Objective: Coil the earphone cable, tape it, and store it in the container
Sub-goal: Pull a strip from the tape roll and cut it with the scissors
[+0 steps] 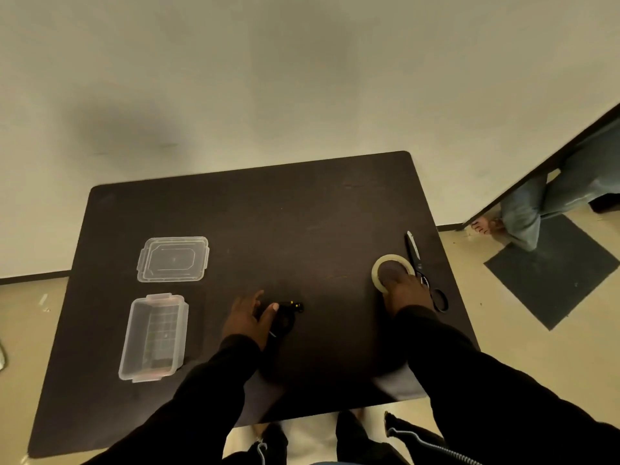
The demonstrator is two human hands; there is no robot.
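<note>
Head view looks down on a dark table, and both of the person's hands are on it. Near the middle of the table, toward the near edge, the left hand pins the coiled earphone cable: the thumb presses across the top of the bundle and the other fingers curl round its left side, so the hand is grasping the coil. The bundle is compact and nearly round, lying flat; its small plug end, with tiny yellow marks, pokes out toward the right edge, so what long axis it has runs left to right. The cable is black on a dark top, and I cannot make out how many loops it holds.

Toward the right edge, the right hand rests on the tape roll, fingers bent over its near rim and closed on it. The roll lies flat, just beside the scissors, whose blades point to the far edge.

So the tape lies to the right of the coil, well apart, and the right hand is the nearer one to carry it across. I'd judge taping comes next.

By the left edge stands the open clear container, its long axis running near to far, with its lid lying apart beyond it.
</note>
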